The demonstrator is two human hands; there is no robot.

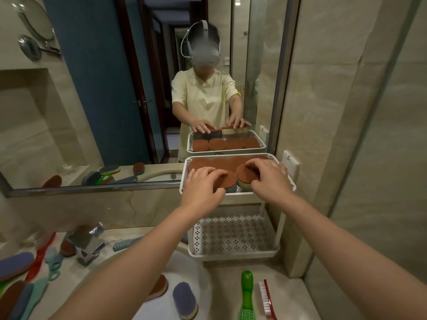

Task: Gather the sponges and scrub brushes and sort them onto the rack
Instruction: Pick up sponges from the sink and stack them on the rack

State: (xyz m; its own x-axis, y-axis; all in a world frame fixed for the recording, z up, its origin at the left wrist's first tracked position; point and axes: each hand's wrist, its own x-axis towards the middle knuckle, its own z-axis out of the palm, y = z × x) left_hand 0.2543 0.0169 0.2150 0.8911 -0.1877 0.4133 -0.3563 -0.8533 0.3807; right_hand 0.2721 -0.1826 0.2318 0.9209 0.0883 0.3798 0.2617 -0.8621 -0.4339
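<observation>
Two brown-topped oval sponges are being pressed into the front of the top tray [291,184] of a white two-tier rack, which stands on the counter against the mirror. The left hand [203,183] lies fingers-down over the grey-backed sponge [227,181], curled over its top and near edge; the right hand [265,176] is closed lightly around the yellow-backed sponge [245,175], fingertips on its brown face and thumb under its front side. Behind these two, more brown sponges already fill the back of the same tray. The lower tray [233,234], perforated and directly beneath, holds nothing.

The sponges are judged to be light and soft, with a rough scouring face that gives good friction, so slipping is unlikely; squeezing will deform them rather than harm them. A pinch across the short sides, foam below and abrasive pad above, should be enough, and they can be wedged edge to edge.

In front of the rack, on the counter, a green scrub brush [246,294] and a red-handled brush [268,299] lie side by side. These are judged stiff and light, best taken by the handle and not by the bristles. A blue-topped sponge [184,300] and a brown one [159,287] rest on the basin rim below the rack, and further sponges and long-handled brushes are scattered far left of it, beyond the chrome tap [90,245].
</observation>
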